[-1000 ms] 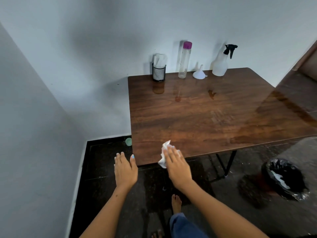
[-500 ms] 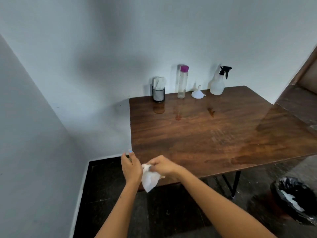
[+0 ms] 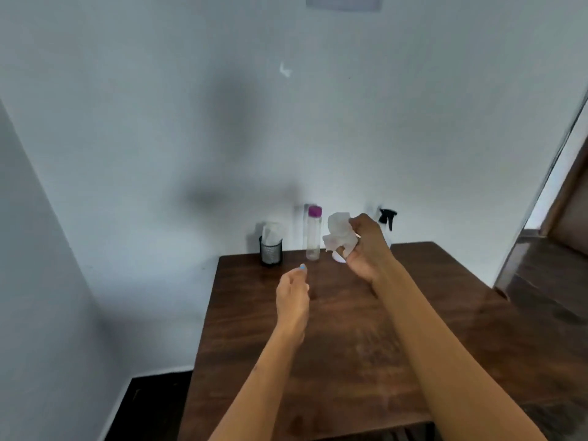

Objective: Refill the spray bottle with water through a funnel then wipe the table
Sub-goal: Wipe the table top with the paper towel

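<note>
My right hand (image 3: 366, 249) is raised over the far part of the brown wooden table (image 3: 350, 361), shut on a crumpled white tissue (image 3: 339, 232). My left hand (image 3: 292, 294) hovers lower over the table with fingers loosely curled and nothing in it. The spray bottle (image 3: 388, 218) with a black trigger head stands at the back against the wall, mostly hidden behind my right hand. Only a sliver of the white funnel (image 3: 337, 257) shows under the tissue. A clear water bottle (image 3: 313, 233) with a purple cap stands left of it.
A black mesh holder with tissues (image 3: 271, 246) stands at the table's back left corner. White walls close in behind and on the left. A dark floor (image 3: 149, 405) shows at lower left, a brown door frame (image 3: 569, 202) at right.
My right hand lifted the tissue from the table's near edge up and toward the back. My left hand let go of it and moved over the table. The view tilted upward.
</note>
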